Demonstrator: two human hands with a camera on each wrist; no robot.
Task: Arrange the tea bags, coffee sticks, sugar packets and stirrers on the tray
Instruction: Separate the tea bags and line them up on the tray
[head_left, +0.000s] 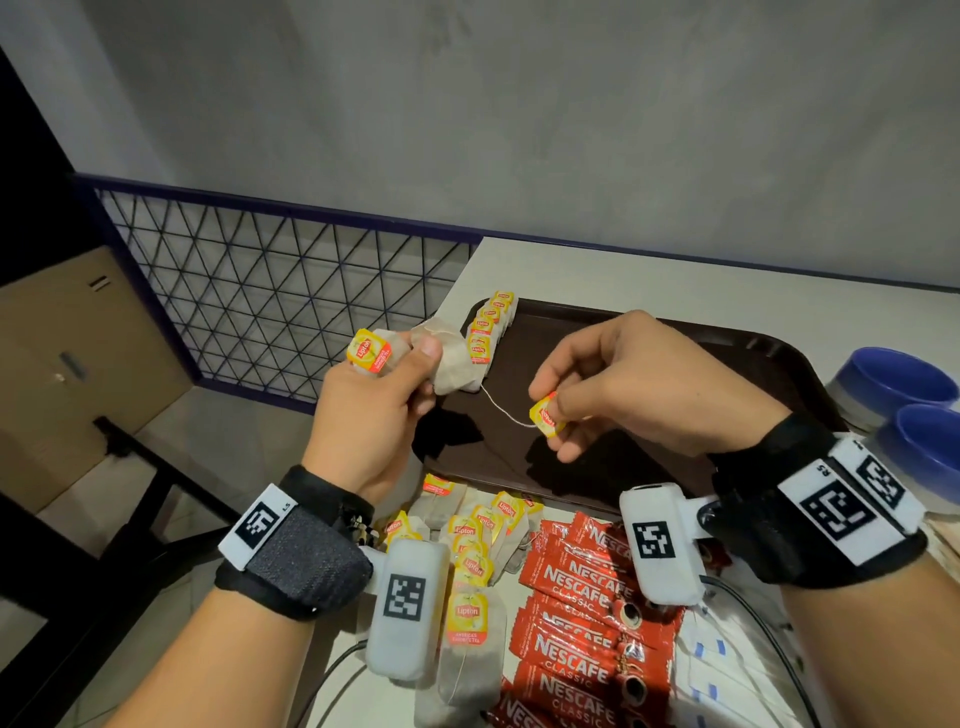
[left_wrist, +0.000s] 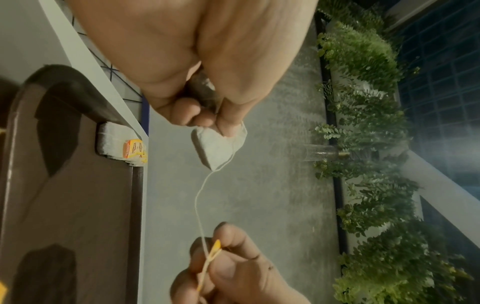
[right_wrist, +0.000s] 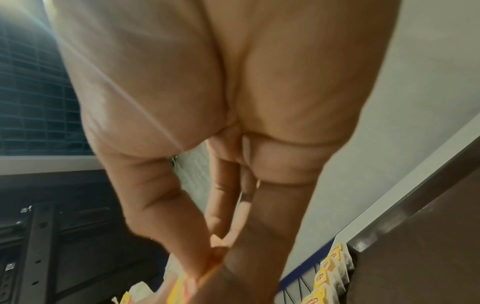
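Fingers (head_left: 421, 358) of my left hand (head_left: 374, 410) clutch a couple of tea bags (head_left: 447, 358) above the tray's (head_left: 649, 322) near-left corner, while my right hand (head_left: 623, 379) pinches the yellow tag (head_left: 546, 415) of one, its string (head_left: 501, 408) slack between us. I judge I'm untangling this bag before adding it to the row of tea bags (head_left: 488, 327) at the tray's far-left corner. Next comes tucking the string and laying it flat. Coffee sticks (head_left: 576, 613) wait on the tabletop (head_left: 727, 280); stirrers I cannot make out, and the sugar packets are partly cut off.
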